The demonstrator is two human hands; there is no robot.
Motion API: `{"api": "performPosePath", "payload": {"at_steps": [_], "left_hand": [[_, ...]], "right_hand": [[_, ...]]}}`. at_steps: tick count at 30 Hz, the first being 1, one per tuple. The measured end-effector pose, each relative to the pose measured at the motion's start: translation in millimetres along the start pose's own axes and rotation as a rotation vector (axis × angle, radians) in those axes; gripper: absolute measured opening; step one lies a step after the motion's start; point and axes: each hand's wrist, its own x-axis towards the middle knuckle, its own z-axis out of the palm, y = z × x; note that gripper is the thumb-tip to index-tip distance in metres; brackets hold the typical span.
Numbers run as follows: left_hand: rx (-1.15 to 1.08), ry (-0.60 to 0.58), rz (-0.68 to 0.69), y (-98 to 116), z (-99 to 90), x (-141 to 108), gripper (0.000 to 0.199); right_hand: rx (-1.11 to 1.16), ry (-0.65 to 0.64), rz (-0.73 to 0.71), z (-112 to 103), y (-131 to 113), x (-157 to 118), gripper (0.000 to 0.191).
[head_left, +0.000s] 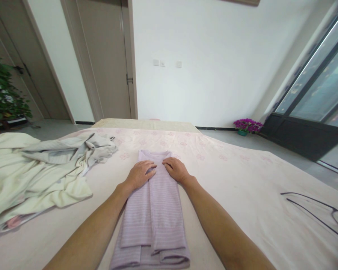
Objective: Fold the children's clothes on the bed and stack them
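Note:
A lilac striped long-sleeved shirt (166, 202) lies lengthwise before me, its sides and sleeves folded in over the middle. Its neckline points away from me and the hem is nearest. My left hand (141, 173) rests on the upper left part of the shirt, fingers stretched toward the centre. On the upper right part lies my right hand (176, 168), its fingers also extended and pressing on the cloth just below the collar. Both palms face down, and a narrow strip of fabric shows between the fingertips. Neither hand grips the shirt.
A heap of cream and grey clothes (53, 165) covers the left side of the pink sheet (231, 187). Eyeglasses (321, 212) lie at the right edge. Beyond stand a purple flower pot (246, 126), a leafy plant (5, 90) and a door (104, 56).

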Motion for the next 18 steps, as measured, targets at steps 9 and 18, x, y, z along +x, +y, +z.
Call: {"api": "performPosePath", "payload": {"at_steps": [9,18], "left_hand": [[0.0,-0.006,-0.003,0.0,-0.5,-0.3,0.041],[-0.005,0.0,0.008,-0.6,-0.4,-0.1,0.041]], "right_hand": [[0.01,0.004,-0.012,0.4,-0.2,-0.1,0.026],[0.003,0.007,-0.018,-0.7,-1.0,-0.1,0.026]]}}
